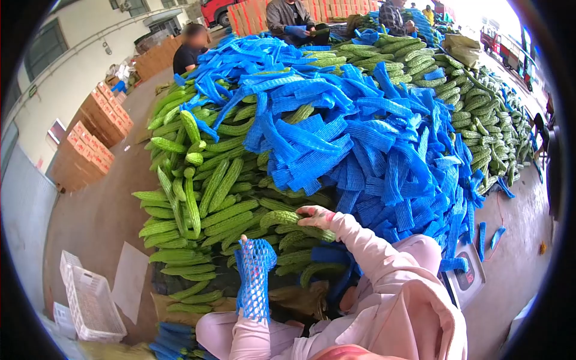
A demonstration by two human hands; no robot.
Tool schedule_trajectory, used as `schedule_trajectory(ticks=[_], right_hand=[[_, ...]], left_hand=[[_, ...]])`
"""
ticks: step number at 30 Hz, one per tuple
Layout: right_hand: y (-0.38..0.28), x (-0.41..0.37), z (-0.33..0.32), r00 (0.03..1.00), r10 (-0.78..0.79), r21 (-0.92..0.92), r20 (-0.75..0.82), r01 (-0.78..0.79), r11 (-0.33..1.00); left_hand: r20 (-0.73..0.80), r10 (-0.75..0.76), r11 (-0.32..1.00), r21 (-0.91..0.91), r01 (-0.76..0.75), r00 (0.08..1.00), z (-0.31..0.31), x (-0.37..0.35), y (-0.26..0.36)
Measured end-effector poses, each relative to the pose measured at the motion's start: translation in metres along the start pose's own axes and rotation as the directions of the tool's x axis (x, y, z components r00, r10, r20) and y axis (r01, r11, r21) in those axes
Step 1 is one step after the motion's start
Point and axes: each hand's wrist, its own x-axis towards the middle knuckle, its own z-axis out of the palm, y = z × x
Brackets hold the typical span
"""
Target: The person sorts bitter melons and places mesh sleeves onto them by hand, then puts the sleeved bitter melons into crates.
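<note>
A blue mesh sleeve [254, 282] is stretched over my left hand [255, 259], with a fingertip poking out at its top. My right hand [316, 217] has its fingers around the end of a green bitter gourd [279, 218] at the near edge of the pile. More green gourds [231, 216] lie beyond and between my hands. To the right and above, a large heap of blue mesh sleeves [372, 150] covers part of the gourds. The fingers of my left hand are mostly hidden by the mesh.
A white plastic crate [96, 303] stands at the lower left. Cardboard boxes [87, 156] are stacked at the left. A scale [468, 273] lies at the lower right. Blue-wrapped gourds [174, 342] sit at the bottom left. Several people are behind the pile, one with blue gloves [296, 31].
</note>
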Motion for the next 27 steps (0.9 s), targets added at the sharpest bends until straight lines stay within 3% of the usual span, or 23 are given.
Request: schedule_trajectory(ticks=[1,2,3,4,5,7,9,11,13,18,20,22,26,27], right_hand=[[-0.007,-0.009,-0.005,0.999,0.011,0.220,0.039,-0.019,0.975],[-0.011,-0.018,-0.008,0.997,0.013,0.430,0.076,-0.045,0.902],[-0.007,-0.018,-0.007,0.981,-0.062,0.671,0.182,-0.078,0.738],[-0.002,-0.026,-0.003,0.979,-0.048,0.742,0.196,-0.116,0.660],[-0.012,-0.038,-0.002,0.979,-0.039,0.740,0.199,-0.124,0.661],[-0.016,-0.045,0.004,0.971,-0.073,0.713,0.230,-0.117,0.692],[-0.009,-0.045,0.010,0.955,-0.092,0.727,0.282,-0.150,0.670],[-0.002,-0.047,0.015,0.951,-0.121,0.730,0.284,-0.132,0.670],[0.000,-0.051,0.014,0.905,-0.201,0.807,0.376,-0.213,0.551],[-0.013,-0.056,0.015,0.905,-0.284,0.853,0.317,-0.141,0.502],[-0.010,-0.050,0.023,0.916,-0.209,0.743,0.343,-0.129,0.657],[-0.021,-0.055,0.031,0.895,-0.175,0.734,0.410,-0.211,0.645],[-0.035,-0.058,0.037,0.937,-0.137,0.684,0.321,-0.129,0.718],[-0.035,-0.050,0.047,0.985,-0.114,0.568,0.128,0.021,0.823]], left_hand=[[0.088,-0.043,0.953,-0.296,0.067,0.995,-0.020,0.001,-0.014],[0.181,-0.050,0.817,-0.558,0.145,0.982,-0.046,0.003,-0.030],[0.382,0.070,0.763,-0.616,0.198,0.921,-0.089,0.005,-0.059],[0.408,-0.010,0.675,-0.671,0.308,0.913,-0.064,0.005,-0.049],[0.392,0.000,0.680,-0.675,0.288,0.920,-0.064,-0.004,-0.038],[0.230,-0.182,0.329,-0.902,0.280,0.956,-0.062,-0.023,-0.022],[0.151,-0.392,-0.055,-0.988,0.141,0.907,-0.063,-0.034,-0.014],[0.131,-0.392,-0.034,-0.991,0.127,0.910,-0.056,-0.042,-0.008],[0.099,-0.405,-0.008,-0.994,0.105,0.909,-0.046,-0.053,0.000],[0.042,-0.415,0.044,-0.997,0.066,0.909,-0.039,-0.060,0.009],[0.016,-0.418,0.062,-0.997,0.046,0.908,-0.038,-0.059,0.019],[-0.018,-0.413,0.077,-0.997,0.015,0.911,-0.036,-0.056,0.018],[-0.087,-0.391,0.107,-0.993,-0.048,0.916,-0.034,-0.056,0.031],[-0.100,-0.386,0.115,-0.992,-0.060,0.917,-0.042,-0.048,0.031]])
